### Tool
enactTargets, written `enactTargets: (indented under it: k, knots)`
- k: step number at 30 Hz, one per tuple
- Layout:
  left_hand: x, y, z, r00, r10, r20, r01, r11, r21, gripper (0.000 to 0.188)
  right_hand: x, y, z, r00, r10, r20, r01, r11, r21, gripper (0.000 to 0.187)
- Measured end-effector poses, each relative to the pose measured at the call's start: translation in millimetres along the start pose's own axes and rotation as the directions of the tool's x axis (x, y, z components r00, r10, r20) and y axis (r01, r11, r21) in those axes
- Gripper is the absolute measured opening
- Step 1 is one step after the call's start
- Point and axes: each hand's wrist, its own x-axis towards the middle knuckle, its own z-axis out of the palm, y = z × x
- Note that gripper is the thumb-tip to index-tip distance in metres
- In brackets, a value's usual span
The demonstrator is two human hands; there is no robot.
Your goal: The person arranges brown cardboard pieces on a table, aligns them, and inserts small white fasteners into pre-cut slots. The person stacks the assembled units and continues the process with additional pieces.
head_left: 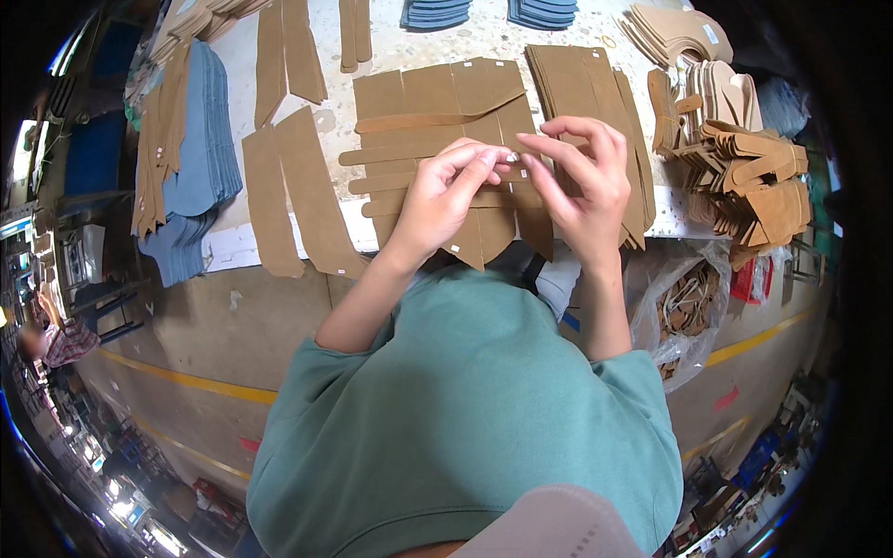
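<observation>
My left hand [445,193] and my right hand [584,179] meet fingertip to fingertip over a fan of flat brown cut pieces [437,112] at the table's near edge. Both pinch something very small and pale [512,158] between thumb and forefinger; I cannot tell what it is. Several brown pieces under the hands carry small white stickers near their ends. My green sleeves and forearms rise from below.
Long brown strips [299,191] lie left of the hands, beside a stack of blue pieces [200,158]. A brown stack [577,84] and piled tan shaped pieces [744,177] sit right. A clear bag of scraps [684,307] hangs under the table [233,246].
</observation>
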Motion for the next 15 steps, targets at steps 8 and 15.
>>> enactTargets:
  k: [8, 15]
  knots:
    - [2.4, -3.0, 0.3, 0.996, 0.075, -0.056, -0.06, 0.973, 0.225, 0.015, 0.9, 3.3, 2.2, 0.993, -0.081, 0.08, 0.083, 0.996, -0.014, 0.014]
    - [9.7, -7.8, 3.2, 0.91, 0.403, -0.092, -0.231, 0.679, 0.697, 0.009, -4.6, 25.3, 15.5, 0.973, 0.191, 0.13, -0.185, 0.981, -0.055, 0.009]
